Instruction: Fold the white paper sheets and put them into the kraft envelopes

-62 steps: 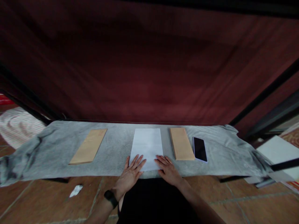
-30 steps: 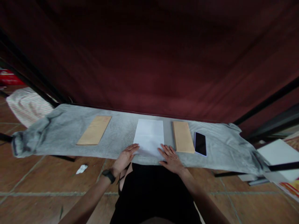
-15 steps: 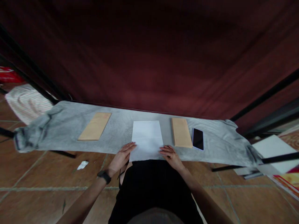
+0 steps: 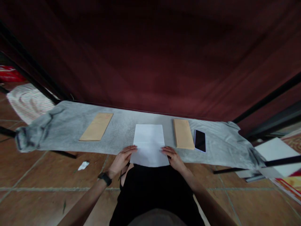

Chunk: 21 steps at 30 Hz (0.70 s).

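Note:
A white sheet of paper with a faint crease across it lies before me, its near end reaching past the edge of the grey cloth. My left hand is closed on its left edge, fingertips on top and the thumb hidden. On the opposite edge, my right hand grips the paper in the same way. To the left lies a flat brown envelope. A thicker brown envelope, or a stack of them, is right of the paper, close beside a dark-screened phone.
The cloth covers a narrow bench with dark metal legs. Behind it hangs a dark red curtain. A crumpled white scrap lies on the tiled floor. Striped fabric is at far left, white boards at far right.
The paper has slid slightly toward me, so its near end hangs further over the bench edge. Both hands stay at its sides, and the view has shifted a little.

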{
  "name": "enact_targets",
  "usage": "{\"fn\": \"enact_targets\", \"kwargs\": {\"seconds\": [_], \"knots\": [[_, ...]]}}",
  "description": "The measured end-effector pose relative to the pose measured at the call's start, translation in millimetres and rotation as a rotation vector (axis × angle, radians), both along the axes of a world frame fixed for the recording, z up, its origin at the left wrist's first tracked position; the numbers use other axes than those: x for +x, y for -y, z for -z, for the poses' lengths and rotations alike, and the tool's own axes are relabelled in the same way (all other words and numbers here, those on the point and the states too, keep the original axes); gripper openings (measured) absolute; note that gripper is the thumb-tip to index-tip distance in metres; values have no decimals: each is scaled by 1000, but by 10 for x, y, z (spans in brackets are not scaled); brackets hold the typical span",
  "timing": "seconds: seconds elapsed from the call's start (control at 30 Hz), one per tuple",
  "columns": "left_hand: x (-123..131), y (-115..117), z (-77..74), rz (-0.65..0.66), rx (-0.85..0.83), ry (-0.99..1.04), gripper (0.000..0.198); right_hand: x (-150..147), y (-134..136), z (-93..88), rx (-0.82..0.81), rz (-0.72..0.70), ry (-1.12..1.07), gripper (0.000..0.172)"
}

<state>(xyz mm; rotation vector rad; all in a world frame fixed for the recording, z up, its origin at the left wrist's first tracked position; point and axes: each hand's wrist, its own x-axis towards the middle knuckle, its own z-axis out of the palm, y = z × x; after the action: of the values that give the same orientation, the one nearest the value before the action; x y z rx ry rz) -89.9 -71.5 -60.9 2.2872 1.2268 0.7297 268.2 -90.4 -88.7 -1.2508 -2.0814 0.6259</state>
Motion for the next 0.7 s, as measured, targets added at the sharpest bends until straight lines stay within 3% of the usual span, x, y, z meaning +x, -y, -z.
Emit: {"fn": "enact_targets", "kwargs": {"seconds": [0.1, 0.23, 0.3, 0.7], "knots": [[33, -61, -10, -51, -24, 17, 40, -8, -67, -17, 0, 27, 24, 49], [75, -167, -58, -113, -78, 56, 25, -29, -211, -42, -56, 111, 5, 27], [97, -218, -74, -167, -113, 91, 28, -47, -280, -37, -78, 174, -13, 22], [248, -447, 18, -432, -64, 66, 40, -193, -547, -66, -147, 371, -51, 46]]}}
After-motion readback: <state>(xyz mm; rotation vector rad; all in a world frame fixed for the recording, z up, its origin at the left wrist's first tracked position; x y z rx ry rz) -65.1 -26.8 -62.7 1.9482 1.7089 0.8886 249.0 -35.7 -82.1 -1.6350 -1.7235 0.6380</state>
